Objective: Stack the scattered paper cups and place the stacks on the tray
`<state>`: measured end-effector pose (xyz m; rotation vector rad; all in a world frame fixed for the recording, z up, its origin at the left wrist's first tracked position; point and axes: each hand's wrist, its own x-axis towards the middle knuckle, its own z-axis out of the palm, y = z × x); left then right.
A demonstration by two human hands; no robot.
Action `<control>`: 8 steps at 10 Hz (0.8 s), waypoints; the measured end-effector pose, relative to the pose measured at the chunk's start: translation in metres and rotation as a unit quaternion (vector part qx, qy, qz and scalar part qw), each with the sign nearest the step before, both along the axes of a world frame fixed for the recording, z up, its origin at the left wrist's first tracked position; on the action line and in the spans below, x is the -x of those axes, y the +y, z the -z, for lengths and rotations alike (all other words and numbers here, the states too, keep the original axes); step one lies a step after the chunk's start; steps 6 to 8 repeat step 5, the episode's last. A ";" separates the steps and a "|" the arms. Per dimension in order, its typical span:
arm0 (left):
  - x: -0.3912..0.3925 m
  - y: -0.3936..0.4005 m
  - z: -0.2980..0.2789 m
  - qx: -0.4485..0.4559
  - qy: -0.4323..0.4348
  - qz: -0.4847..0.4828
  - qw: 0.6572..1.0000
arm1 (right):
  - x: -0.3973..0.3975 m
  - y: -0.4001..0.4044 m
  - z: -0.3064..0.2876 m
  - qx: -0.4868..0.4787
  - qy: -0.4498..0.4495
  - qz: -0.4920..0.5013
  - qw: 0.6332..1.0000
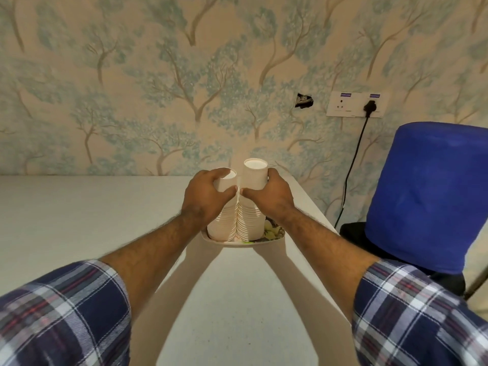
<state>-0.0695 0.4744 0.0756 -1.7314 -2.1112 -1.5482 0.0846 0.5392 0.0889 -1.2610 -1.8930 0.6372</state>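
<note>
Two stacks of white paper cups stand upside down, side by side and touching, on a small patterned tray (274, 235) near the table's far right corner. My left hand (204, 198) is wrapped around the upper part of the left stack (223, 225). My right hand (269, 192) grips the upper part of the right stack (253, 223), which rises slightly higher. Both thumbs meet between the stacks. The tray's left side is hidden behind my left wrist.
The white table (79, 220) stretches to the left and toward me; its right edge runs close to the tray. A blue-backed chair (427, 196) stands to the right. A wall socket with a black cable (353, 154) is behind.
</note>
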 end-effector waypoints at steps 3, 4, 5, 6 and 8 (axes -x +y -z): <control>0.000 -0.005 0.005 0.037 0.048 0.014 0.998 | -0.001 -0.005 0.010 0.048 -0.015 -0.007 0.999; 0.000 -0.019 0.003 0.034 0.065 0.005 0.997 | -0.006 -0.017 0.013 0.048 -0.017 0.000 0.999; -0.003 -0.033 0.001 0.026 0.074 -0.037 0.996 | -0.013 -0.031 0.016 0.019 -0.042 0.035 0.998; -0.003 -0.033 0.001 0.026 0.074 -0.037 0.996 | -0.013 -0.031 0.016 0.019 -0.042 0.035 0.998; -0.003 -0.033 0.001 0.026 0.074 -0.037 0.996 | -0.013 -0.031 0.016 0.019 -0.042 0.035 0.998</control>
